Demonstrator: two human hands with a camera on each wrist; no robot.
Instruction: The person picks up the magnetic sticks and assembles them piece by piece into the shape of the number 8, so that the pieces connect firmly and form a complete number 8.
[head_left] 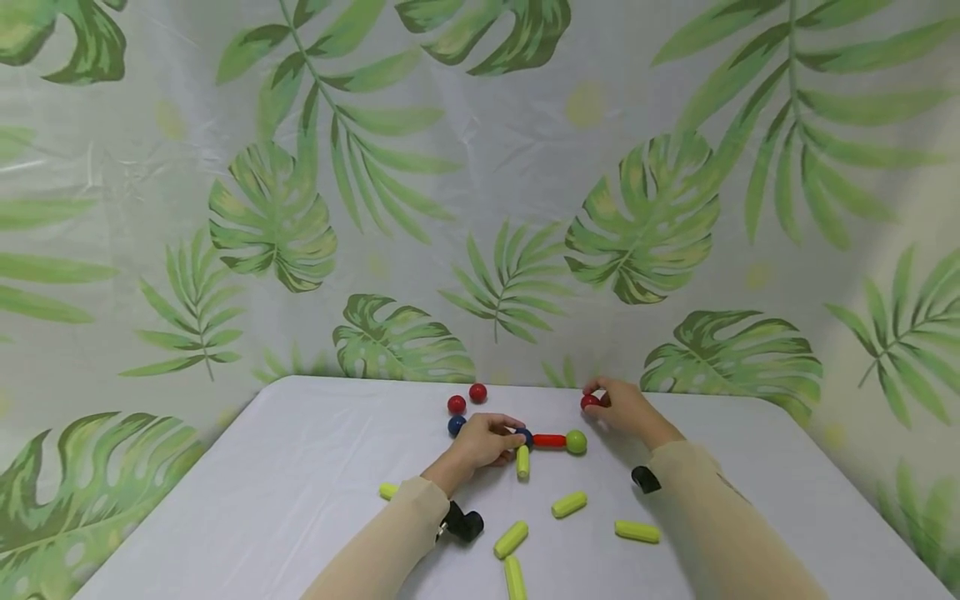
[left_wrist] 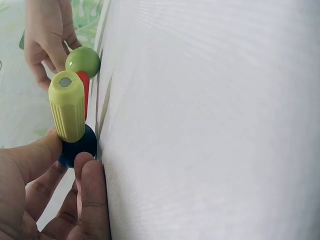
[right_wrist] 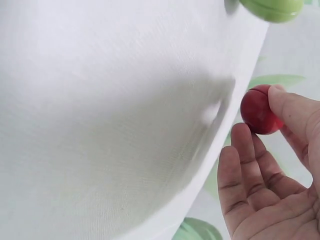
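Note:
My left hand (head_left: 483,440) pinches a dark blue ball (left_wrist: 80,147) between thumb and fingers. From that ball a red rod (head_left: 550,440) runs right to a green ball (head_left: 576,442), and a yellow-green ribbed rod (left_wrist: 69,110) with a grey metal disc in its end sticks out toward me. My right hand (head_left: 626,410) holds a red ball (right_wrist: 261,110) between thumb and fingertips near the back edge of the table, to the right of the green ball and apart from it.
Two red balls (head_left: 457,405) and another blue ball (head_left: 457,426) lie behind my left hand. Several loose yellow-green rods (head_left: 570,504) are scattered nearer the front of the white table (head_left: 247,508). A leaf-patterned curtain (head_left: 510,167) hangs behind the table.

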